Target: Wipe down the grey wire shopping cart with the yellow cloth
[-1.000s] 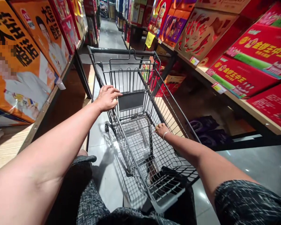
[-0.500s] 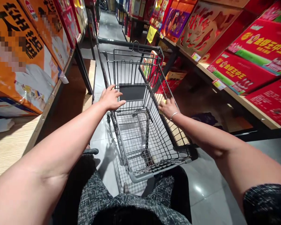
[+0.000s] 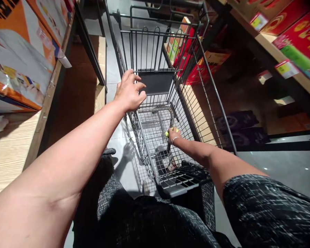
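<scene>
A shopping cart (image 3: 157, 82) stood in a store aisle, its long axis running straight away from the person. The left hand (image 3: 129, 90) rested on the cart's left rim, fingers spread and loose, gripping nothing. The right hand (image 3: 173, 135) reached down inside the basket, lower and nearer the body than the left, its fingers curled around a small yellow item (image 3: 167, 133) close to the wire floor. What the item was could not be told. Shelves of boxes (image 3: 299, 38) flanked both arms.
</scene>
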Available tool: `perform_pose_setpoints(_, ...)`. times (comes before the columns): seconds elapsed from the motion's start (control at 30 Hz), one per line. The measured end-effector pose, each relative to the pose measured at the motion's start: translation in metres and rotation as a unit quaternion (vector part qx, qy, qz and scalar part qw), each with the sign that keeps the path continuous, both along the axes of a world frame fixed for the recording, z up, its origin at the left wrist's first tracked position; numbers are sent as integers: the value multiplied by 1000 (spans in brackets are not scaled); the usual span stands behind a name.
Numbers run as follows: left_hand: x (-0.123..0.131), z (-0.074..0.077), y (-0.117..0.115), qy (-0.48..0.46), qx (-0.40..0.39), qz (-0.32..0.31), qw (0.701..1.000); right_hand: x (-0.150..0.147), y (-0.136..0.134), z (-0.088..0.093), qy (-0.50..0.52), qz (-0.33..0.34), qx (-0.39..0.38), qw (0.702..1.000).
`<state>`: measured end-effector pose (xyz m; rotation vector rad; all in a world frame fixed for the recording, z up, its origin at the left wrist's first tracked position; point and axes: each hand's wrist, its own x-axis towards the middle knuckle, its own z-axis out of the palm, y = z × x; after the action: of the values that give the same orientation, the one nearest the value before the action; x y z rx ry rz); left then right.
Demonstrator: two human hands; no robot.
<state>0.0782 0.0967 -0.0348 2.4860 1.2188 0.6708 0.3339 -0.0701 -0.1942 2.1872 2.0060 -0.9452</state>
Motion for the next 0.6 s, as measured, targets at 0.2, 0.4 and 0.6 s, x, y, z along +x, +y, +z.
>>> perform_pose_setpoints(0.2,3,-1,-1,-24,1,10,1000,-75,-14,-20,28,-81,-77,993)
perform_pose_setpoints(0.4,1,-7,3,-34,9,5,999,-121,-4,18,435,-166,-125,876)
perform_pose_setpoints(0.6,-2,-11,7,-57,26,-21,998,-107,-4,143,542,-141,40,827)
